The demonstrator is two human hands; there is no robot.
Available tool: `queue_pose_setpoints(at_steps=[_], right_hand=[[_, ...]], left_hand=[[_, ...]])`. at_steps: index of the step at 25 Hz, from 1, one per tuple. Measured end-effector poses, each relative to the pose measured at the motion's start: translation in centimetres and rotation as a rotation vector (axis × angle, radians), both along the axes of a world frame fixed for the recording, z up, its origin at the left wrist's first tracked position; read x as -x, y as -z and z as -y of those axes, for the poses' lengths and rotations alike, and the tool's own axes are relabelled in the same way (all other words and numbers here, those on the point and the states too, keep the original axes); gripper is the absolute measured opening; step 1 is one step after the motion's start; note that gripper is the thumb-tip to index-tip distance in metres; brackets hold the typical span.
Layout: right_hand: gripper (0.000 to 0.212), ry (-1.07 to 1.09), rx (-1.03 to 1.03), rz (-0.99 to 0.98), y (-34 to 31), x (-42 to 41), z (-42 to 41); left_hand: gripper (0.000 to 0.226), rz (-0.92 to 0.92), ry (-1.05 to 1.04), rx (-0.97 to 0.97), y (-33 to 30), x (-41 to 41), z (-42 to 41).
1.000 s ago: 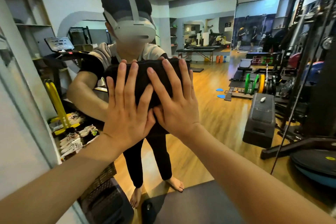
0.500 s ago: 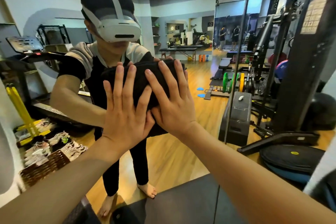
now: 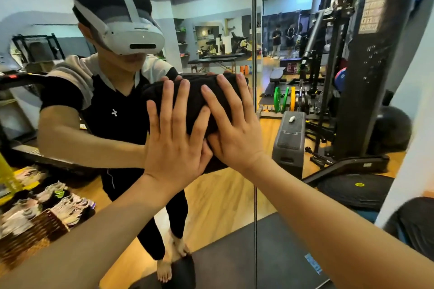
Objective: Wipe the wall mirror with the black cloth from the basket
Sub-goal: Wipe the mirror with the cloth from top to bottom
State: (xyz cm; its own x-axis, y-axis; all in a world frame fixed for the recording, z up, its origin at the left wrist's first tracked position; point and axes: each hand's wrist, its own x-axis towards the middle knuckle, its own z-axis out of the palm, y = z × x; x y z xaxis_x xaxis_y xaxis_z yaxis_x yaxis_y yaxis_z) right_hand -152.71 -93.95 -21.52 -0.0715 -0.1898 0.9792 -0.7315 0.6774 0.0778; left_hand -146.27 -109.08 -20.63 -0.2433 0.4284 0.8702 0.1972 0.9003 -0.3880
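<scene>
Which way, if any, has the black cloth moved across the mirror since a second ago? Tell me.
Yes, to the right: the black cloth now nearly reaches the vertical mirror seam, which stood well clear earlier.

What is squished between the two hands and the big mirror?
The black cloth. In the head view, the left hand and right hand press it flat against the wall mirror with straight fingers.

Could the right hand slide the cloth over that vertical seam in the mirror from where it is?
Probably yes. The right hand presses flat on the black cloth just left of the seam, with nothing on the glass between them.
</scene>
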Motion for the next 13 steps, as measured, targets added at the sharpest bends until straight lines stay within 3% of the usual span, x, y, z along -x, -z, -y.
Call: queue_pose_setpoints(at_steps=[13], right_hand=[[0.061,-0.098,0.005,-0.023,3.2,3.6,-5.1]], left_hand=[[0.054,-0.014,-0.111,-0.012,3.4,2.6,-5.6]])
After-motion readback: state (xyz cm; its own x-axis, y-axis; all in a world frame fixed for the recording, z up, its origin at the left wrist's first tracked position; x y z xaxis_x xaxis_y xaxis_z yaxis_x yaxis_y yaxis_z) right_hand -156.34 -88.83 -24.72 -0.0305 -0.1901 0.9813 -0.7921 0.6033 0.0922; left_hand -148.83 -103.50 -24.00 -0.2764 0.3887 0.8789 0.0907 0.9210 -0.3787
